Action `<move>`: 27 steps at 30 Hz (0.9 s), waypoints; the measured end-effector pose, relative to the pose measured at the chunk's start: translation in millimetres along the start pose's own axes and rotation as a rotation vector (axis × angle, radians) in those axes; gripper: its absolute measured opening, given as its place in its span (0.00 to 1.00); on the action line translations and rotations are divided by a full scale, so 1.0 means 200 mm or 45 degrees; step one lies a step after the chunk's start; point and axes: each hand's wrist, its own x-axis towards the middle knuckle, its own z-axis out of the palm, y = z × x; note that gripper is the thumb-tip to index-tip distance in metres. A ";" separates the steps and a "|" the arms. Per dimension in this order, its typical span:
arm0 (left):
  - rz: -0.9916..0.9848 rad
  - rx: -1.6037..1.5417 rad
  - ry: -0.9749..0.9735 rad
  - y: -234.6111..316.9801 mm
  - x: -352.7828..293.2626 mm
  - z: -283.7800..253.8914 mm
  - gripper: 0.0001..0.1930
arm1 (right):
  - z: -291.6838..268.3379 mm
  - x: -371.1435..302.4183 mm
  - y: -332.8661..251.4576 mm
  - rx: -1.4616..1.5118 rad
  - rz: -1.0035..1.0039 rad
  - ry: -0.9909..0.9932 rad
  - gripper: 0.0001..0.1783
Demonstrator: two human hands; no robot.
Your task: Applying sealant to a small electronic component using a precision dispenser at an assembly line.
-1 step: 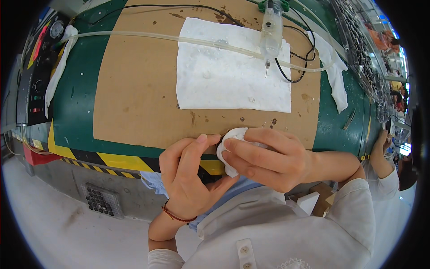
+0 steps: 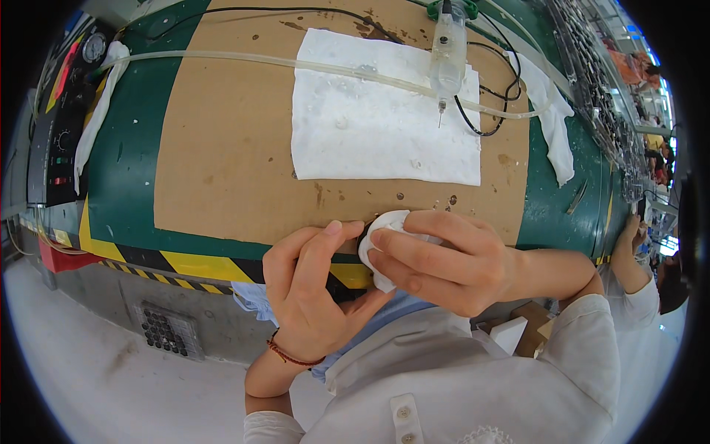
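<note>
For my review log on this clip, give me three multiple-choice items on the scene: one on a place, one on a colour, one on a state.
1. Where does the large white cloth lie?
A. on the brown board
B. on the floor
C. over the control panel

2. What colour is the cord on the left hand's wrist?
A. blue
B. red
C. yellow

3. How does the right hand stand?
A. open and flat
B. closed on a small white wad
C. out of view

Key: 1 A, the cloth is spread on the board; 2 B, a red cord rings the wrist; 3 B, its fingers grip the white wad.
</note>
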 end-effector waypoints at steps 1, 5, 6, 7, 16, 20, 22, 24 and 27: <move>0.013 0.009 0.020 0.00 0.00 0.00 0.39 | -0.01 0.00 0.00 0.031 -0.007 -0.021 0.16; -0.026 -0.011 0.027 0.00 -0.01 0.01 0.38 | -0.01 -0.01 0.01 0.071 -0.028 -0.025 0.15; -0.022 -0.010 0.029 0.00 -0.01 0.01 0.38 | -0.02 -0.01 0.02 0.068 -0.031 -0.024 0.15; -0.005 -0.004 0.045 -0.01 -0.01 0.02 0.38 | -0.03 -0.01 0.02 0.068 -0.041 -0.044 0.14; 0.029 0.062 0.068 0.00 -0.02 0.03 0.36 | -0.16 0.03 0.04 -0.100 -0.121 -0.309 0.09; 0.016 0.058 0.055 0.00 -0.01 0.02 0.37 | -0.18 0.06 0.02 -0.104 -0.126 -0.359 0.13; 0.013 0.060 0.062 0.00 -0.02 0.03 0.37 | -0.16 0.07 0.03 -0.041 -0.143 -0.396 0.14; 0.011 0.060 0.068 0.00 -0.02 0.03 0.37 | -0.15 0.08 0.03 0.020 -0.160 -0.434 0.15; 0.039 0.076 0.069 0.00 -0.02 0.03 0.37 | -0.12 0.07 0.02 0.076 -0.161 -0.391 0.17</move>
